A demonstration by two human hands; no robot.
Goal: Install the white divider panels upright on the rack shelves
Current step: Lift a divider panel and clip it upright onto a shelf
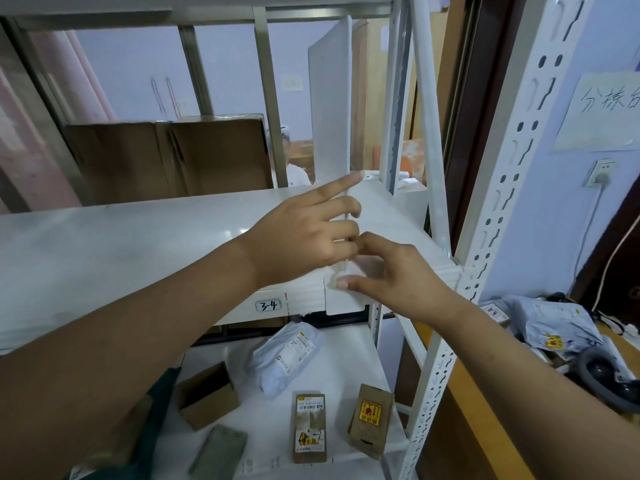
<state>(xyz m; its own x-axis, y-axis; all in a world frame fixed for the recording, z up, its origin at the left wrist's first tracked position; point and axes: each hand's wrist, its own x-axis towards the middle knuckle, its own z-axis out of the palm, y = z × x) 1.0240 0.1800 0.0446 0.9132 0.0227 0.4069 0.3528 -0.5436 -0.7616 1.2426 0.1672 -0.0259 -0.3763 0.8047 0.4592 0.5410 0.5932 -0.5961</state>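
Your right hand (pixel 391 271) pinches the white front foot of the tall white flat divider panel (pixel 330 109) where it hooks over the lip of the glossy white metal rack shelf (pixel 121 237). Press that foot flush against the lip. Just above this pinch, your left hand (pixel 304 233) lies against the panel's near edge, fingers spread, not closed around it. Beyond both hands the panel stands upright on the shelf; keep it vertical while seating.
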